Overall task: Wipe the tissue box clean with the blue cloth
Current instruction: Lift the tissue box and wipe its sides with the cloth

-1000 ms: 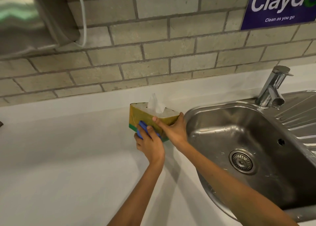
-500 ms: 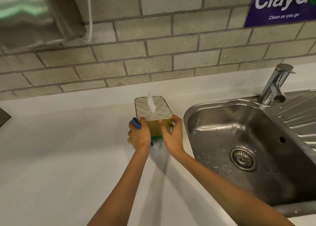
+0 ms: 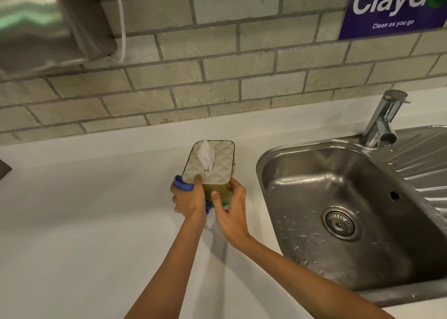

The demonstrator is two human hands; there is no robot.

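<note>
since a moment ago, both hands have shifted lower on the tissue box point(image 3: 212, 165), near the frame's centre on the white counter point(image 3: 72, 222) left of the sink point(image 3: 326, 185). left hand point(image 3: 187, 199) presses the blue cloth point(image 3: 182, 185) to its left side, clenched around it; right hand point(image 3: 231, 210) grasps the box's near face.

Just my one head cam here, looking forward and steeply down at the table point(image 3: 72, 222), close in, brick wall point(image 3: 217, 52) up top.
</note>
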